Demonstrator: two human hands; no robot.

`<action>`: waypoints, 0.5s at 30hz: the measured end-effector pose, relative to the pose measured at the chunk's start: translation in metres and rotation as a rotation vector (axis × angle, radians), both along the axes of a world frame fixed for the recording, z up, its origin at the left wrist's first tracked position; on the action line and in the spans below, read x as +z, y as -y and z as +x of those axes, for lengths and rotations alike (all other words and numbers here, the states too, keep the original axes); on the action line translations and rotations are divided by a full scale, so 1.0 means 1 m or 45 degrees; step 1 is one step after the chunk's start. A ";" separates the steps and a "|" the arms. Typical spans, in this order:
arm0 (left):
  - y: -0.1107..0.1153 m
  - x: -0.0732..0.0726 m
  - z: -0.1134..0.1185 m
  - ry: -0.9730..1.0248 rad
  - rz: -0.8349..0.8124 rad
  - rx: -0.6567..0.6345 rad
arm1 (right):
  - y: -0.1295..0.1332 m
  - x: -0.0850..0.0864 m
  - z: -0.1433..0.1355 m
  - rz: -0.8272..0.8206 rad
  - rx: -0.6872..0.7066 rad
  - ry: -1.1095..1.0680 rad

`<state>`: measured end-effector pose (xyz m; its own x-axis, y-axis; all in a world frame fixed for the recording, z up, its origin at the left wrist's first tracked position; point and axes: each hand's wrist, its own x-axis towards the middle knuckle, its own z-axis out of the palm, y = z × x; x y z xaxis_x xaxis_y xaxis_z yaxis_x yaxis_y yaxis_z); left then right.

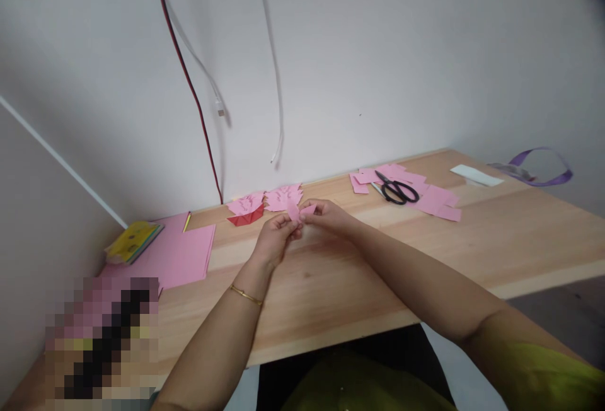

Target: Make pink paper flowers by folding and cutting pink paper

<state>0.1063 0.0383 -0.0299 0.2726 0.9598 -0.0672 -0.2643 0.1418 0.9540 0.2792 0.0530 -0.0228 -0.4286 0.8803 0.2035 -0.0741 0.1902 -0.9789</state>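
Note:
Both hands meet over the middle of the wooden table, pinching one small folded piece of pink paper point(293, 210). My left hand point(275, 234) has its thumb and fingers closed on the paper's lower end. From the other side, my right hand point(329, 215) grips the same piece, a pointed flap showing by its fingertips. Part of the paper is hidden by the fingers. Just behind the hands lie pink folded paper pieces point(283, 197) with jagged edges, and beside them a red folded paper piece point(246, 215).
Black-handled scissors point(399, 191) lie on pink paper rectangles point(437, 200) at the back right, near a white strip point(476, 175) and a purple strap point(562, 174). On the left are pink sheets point(184, 253) and a yellow packet point(135, 241). Cables point(196, 99) hang along the wall.

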 end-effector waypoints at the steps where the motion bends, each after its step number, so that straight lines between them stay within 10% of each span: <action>1: 0.000 0.001 -0.001 0.029 -0.022 0.006 | 0.000 0.000 0.000 -0.044 0.033 -0.097; 6: -0.002 0.002 -0.006 0.053 -0.033 0.002 | -0.004 -0.002 0.001 -0.274 0.069 -0.505; 15: -0.004 0.000 -0.007 0.005 0.041 -0.073 | -0.001 0.000 0.003 -0.047 0.147 -0.136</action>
